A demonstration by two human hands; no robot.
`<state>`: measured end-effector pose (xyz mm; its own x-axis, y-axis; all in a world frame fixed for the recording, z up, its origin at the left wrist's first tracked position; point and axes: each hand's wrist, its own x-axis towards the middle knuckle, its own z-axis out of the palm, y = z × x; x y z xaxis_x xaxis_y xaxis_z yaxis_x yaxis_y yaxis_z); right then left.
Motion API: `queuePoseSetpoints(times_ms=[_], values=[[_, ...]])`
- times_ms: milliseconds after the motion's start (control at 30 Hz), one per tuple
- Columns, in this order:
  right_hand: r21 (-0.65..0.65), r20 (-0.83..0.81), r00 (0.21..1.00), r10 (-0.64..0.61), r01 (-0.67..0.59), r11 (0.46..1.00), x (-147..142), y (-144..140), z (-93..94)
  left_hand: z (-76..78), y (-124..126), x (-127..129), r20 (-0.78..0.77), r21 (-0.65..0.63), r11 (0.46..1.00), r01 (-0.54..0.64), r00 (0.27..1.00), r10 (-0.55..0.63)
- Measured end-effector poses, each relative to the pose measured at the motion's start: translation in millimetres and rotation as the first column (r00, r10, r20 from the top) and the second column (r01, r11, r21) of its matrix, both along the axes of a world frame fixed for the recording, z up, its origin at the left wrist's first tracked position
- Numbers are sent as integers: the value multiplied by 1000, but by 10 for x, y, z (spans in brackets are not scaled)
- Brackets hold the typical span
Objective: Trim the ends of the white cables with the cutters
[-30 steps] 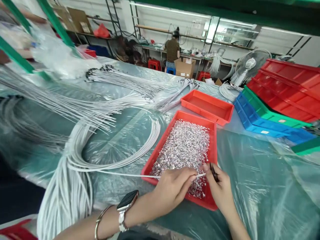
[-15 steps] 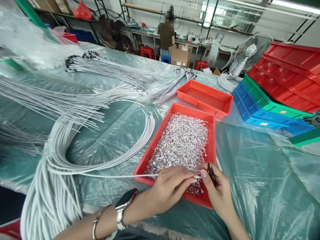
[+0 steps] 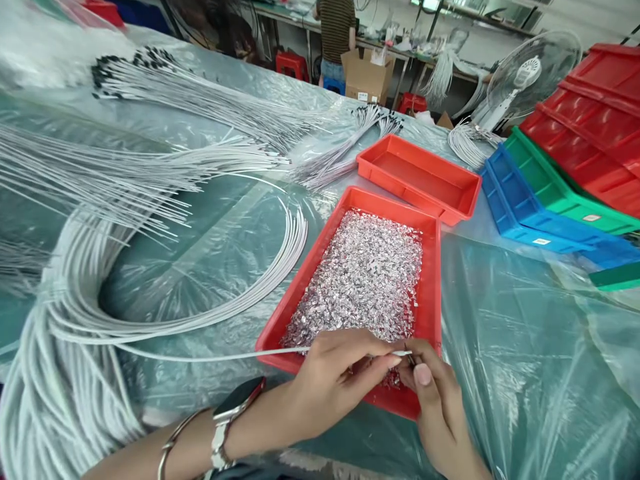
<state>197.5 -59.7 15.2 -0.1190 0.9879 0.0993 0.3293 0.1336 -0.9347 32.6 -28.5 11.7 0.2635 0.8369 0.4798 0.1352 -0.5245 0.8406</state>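
A thin white cable runs from the big coil on the left into my left hand, whose thumb and fingers pinch it near its end. The bare cable tip sticks out past my left fingertips, toward the right. My right hand is closed close by the tip, around a small dark pointed tool mostly hidden by the fingers; its exact kind does not show. Both hands are over the near end of a red tray holding many small shiny metal pieces.
A thick bundle of white cables lies at left, with more cable bunches behind. Beyond the tray sits another red tray. Stacked red, green and blue crates stand at right. A person is across the room.
My right hand has turned, bringing the dark tool from upright beside the thumb down to the cable tip, mostly out of sight. My left hand keeps its pinch. The view has tilted downward.
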Motion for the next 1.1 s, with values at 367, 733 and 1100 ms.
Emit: queuePoseSetpoints(times_ms=[367,733,1100], values=[[-46,8,1000,3,-2,999,-42,-2,91,14,-11,-2,-41,106,994,-41,998,46],[47,112,989,93,-99,994,28,27,128,-88,-40,-11,-87,321,944,-77,990,111],[51,101,975,196,-202,978,89,44,175,-5,-12,-53,-215,575,814,-78,946,242]])
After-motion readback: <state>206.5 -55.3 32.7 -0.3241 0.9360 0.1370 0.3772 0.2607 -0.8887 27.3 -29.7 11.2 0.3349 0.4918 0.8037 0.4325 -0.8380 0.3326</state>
